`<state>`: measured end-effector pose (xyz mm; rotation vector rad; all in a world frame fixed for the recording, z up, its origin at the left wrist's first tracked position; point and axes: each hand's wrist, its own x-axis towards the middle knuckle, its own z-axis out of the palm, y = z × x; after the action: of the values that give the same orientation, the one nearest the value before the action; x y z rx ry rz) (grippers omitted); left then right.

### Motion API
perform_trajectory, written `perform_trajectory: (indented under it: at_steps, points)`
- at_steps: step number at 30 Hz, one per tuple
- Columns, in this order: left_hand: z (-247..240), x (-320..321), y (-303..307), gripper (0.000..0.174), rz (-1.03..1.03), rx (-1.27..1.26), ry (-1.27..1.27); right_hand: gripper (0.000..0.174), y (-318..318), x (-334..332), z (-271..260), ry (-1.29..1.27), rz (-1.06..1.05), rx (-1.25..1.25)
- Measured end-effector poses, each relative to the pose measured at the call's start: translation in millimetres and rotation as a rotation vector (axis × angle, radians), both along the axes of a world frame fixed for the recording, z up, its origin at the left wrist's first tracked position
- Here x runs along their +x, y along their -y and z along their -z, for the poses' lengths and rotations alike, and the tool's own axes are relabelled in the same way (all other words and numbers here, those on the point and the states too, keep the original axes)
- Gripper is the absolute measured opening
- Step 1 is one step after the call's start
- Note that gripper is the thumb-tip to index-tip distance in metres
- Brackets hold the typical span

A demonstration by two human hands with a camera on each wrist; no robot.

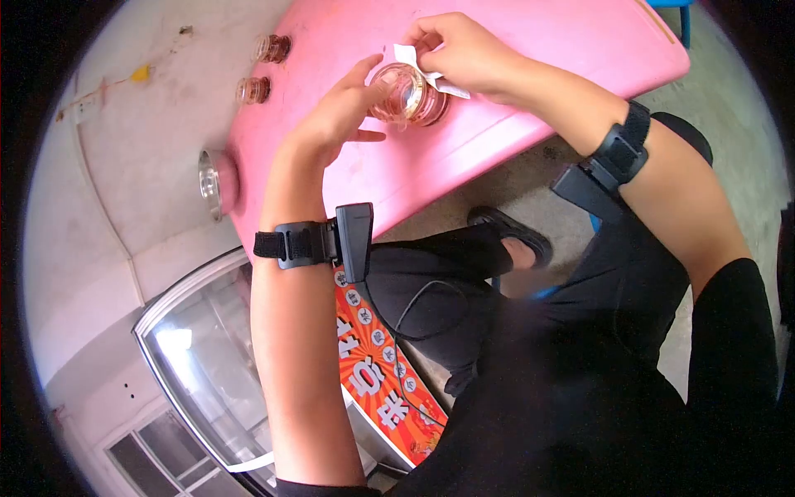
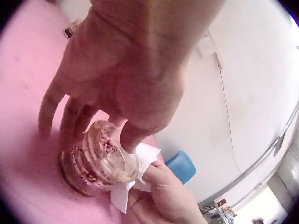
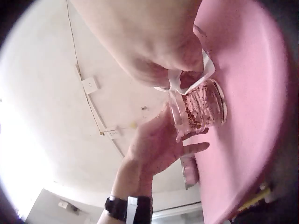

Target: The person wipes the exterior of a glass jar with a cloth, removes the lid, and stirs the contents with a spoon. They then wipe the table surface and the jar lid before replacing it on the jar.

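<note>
A clear glass jar (image 1: pixel 408 94) with ridged sides stands on the pink table, slightly tilted in the wrist views. Reddish-brown bits show through its wall (image 3: pixel 204 108). My left hand (image 1: pixel 338 112) holds the jar from the left, its thumb at the rim and some fingers behind the glass in the left wrist view. At the opposite side of the rim, my right hand (image 1: pixel 464 54) pinches a white tissue (image 1: pixel 451 88). Folds of the tissue (image 2: pixel 122 196) hang over the jar's edge. The right fingertips are partly hidden by the tissue and the hand itself.
Two small jars with dark contents (image 1: pixel 273 48) stand at the pink table's (image 1: pixel 571 41) wall side. A metal bowl (image 1: pixel 217 184) sits by its left edge. Below are a glass display case (image 1: pixel 203 356) and a red sign (image 1: pixel 377 364). A blue stool (image 2: pixel 181 167) is beyond the table.
</note>
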<state>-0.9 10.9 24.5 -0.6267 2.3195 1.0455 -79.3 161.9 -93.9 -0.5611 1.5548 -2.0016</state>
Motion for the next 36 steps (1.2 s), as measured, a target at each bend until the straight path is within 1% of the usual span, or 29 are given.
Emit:
perform_trajectory:
  at_steps: [2,4,5,6,7,8,9,10,12,16,18,19,20,21,22,24,25,27,28,31,32,34,36]
  points:
    - [2.5,-0.4,-0.5,0.061,0.021,-0.002,-0.020,0.019,-12.3,4.9,6.0,-0.029,0.015,-0.021]
    - [3.3,-5.5,0.0,0.062,0.048,-0.002,-0.035,0.016,-32.0,17.3,-4.3,-0.025,-0.125,0.005]
    - [1.7,-8.4,0.6,0.061,0.074,0.015,-0.013,0.020,-35.9,20.5,-2.2,0.000,-0.142,0.002]
    - [1.0,-9.2,1.9,0.061,0.103,0.031,0.007,0.020,-33.8,25.4,0.4,0.004,-0.137,0.006]
    - [0.5,-8.8,2.6,0.061,0.109,0.035,0.011,0.018,-29.1,30.1,2.3,-0.043,-0.088,0.035]
    - [-0.8,-8.0,2.3,0.062,0.086,0.052,0.030,0.017,-25.6,32.6,3.3,-0.089,-0.039,0.064]
    - [-2.5,-7.6,1.2,0.063,0.062,0.068,0.049,0.015,-21.8,32.0,-3.5,-0.075,-0.002,0.120]
    - [-2.6,-6.5,1.2,0.063,0.065,0.068,0.049,0.015,-15.9,29.4,-6.6,-0.075,0.002,0.119]
    - [-3.2,0.9,5.8,0.067,-0.045,0.090,0.033,0.014,-1.4,20.4,-9.6,-0.076,0.053,0.057]
    - [2.7,13.2,10.2,0.072,-0.067,0.076,0.004,0.018,9.4,6.9,-3.7,-0.050,0.037,0.028]
    - [5.7,8.7,10.9,0.072,-0.075,0.008,0.007,0.019,2.7,6.2,-0.5,-0.064,0.042,0.032]
    - [6.9,6.3,10.7,0.072,-0.072,0.017,-0.005,0.019,-3.2,6.4,0.1,-0.096,-0.005,0.035]
    - [6.6,7.2,12.1,0.070,-0.053,0.071,-0.061,0.019,-7.2,9.6,0.1,-0.121,-0.054,0.037]
    - [5.0,4.1,13.9,0.068,-0.030,0.121,-0.121,0.021,-10.5,14.3,-3.7,-0.098,-0.034,0.082]
    - [4.8,0.7,15.2,0.068,-0.024,0.119,-0.130,0.022,-12.0,15.5,-1.0,-0.132,-0.040,0.095]
    - [7.0,-1.2,14.4,0.063,0.035,0.165,-0.148,0.021,-12.7,17.4,-0.9,-0.061,-0.017,0.077]
    - [7.2,-0.5,13.1,0.059,0.018,0.165,-0.164,0.021,-9.6,13.4,1.1,-0.064,-0.008,0.076]
    - [3.4,1.4,14.2,0.059,-0.011,0.152,-0.116,0.020,-0.5,6.7,2.4,-0.190,0.077,0.106]
    - [2.2,2.5,14.8,0.059,-0.046,0.135,-0.068,0.020,2.3,5.1,0.8,-0.191,0.073,0.112]
    - [0.1,4.9,13.2,0.057,-0.092,0.104,-0.037,0.025,16.7,-1.8,-3.5,-0.255,0.116,0.220]
    - [0.3,7.0,12.6,0.057,-0.095,0.091,-0.034,0.025,20.4,-2.1,-3.7,-0.250,0.114,0.207]
    - [2.2,9.1,8.1,0.057,-0.066,0.125,-0.097,0.024,15.7,-3.1,-12.2,-0.349,0.108,0.264]
    - [2.5,9.9,6.3,0.057,-0.050,0.150,-0.102,0.027,3.4,2.2,-11.3,-0.347,0.084,0.293]
